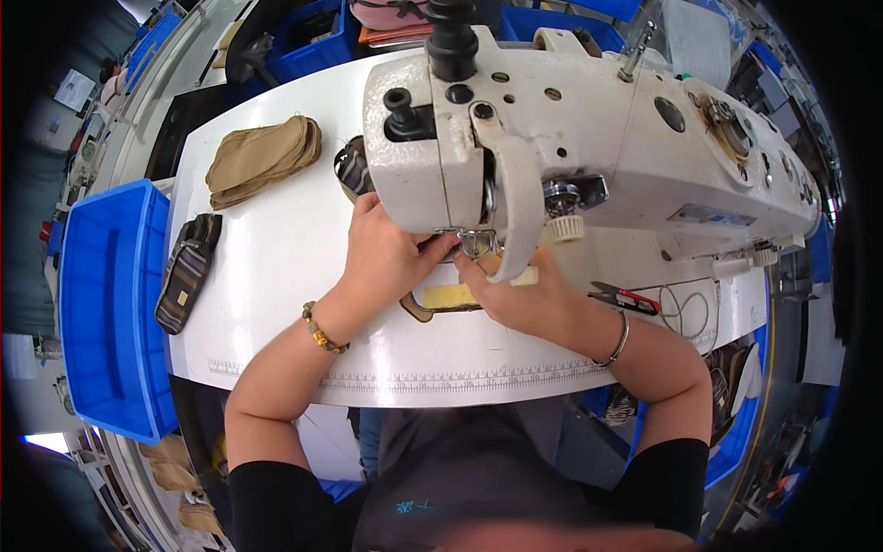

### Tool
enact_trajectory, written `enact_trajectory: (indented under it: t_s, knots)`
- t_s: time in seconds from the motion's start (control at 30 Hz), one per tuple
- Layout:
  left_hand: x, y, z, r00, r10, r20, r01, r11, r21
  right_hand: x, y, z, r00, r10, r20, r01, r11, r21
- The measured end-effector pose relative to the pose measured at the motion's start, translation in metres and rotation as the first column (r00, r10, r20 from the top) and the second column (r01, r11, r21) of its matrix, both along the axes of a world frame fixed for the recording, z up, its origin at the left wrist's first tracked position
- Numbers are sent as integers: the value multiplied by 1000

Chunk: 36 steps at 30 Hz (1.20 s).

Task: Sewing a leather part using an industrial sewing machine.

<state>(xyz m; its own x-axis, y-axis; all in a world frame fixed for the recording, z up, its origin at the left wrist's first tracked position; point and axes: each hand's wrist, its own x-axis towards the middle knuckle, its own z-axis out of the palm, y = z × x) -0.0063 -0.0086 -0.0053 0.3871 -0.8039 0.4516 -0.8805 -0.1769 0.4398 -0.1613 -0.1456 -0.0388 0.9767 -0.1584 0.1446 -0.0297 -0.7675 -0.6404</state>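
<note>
Cloth [418,311] lies crosswise, just left of the nearer right hand [521,293] — left hand [390,243] farther. Fingers bunch narrowly; grip unclear.

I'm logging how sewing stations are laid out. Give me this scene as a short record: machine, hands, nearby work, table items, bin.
Machine: white sewing machine, metal presser foot
Left hand: fingertips beside the presser foot; grip unclear
Right hand: fingertips beside the presser foot; grip partly hidden
Nearby work: brown-edged piece with yellow strip
Table, left: tan fabric stack, striped pouch
Table, right: red-handled snips
Bin: blue, left of the table
</note>
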Motion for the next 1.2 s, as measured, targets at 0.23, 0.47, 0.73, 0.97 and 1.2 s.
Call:
enact_trajectory:
  t_s: [0.23, 0.47, 0.73, 0.97, 1.2]
  knots:
    - [-10, 3, 26, 998, 58, 10, -58, 983, 172, 2, -6, -11, 963, 139, 230, -75, 962, -264]
    - [3, 2, 19, 971, 72, -229, -40, 989, 143, -3, -5, 17, 914, 345, 212, -136, 756, -640]
    - [14, -1, 9, 925, 37, -377, 40, 980, 193, -3, 2, 18, 928, 325, 181, -85, 659, -747]
    - [-17, 15, 29, 999, 31, -15, -26, 964, 263, -2, 7, 24, 930, 320, 179, -114, 716, -689]
    - [-23, 23, 34, 954, -212, 211, 117, 915, 387, -4, 6, 24, 949, 300, 93, -138, 665, -734]
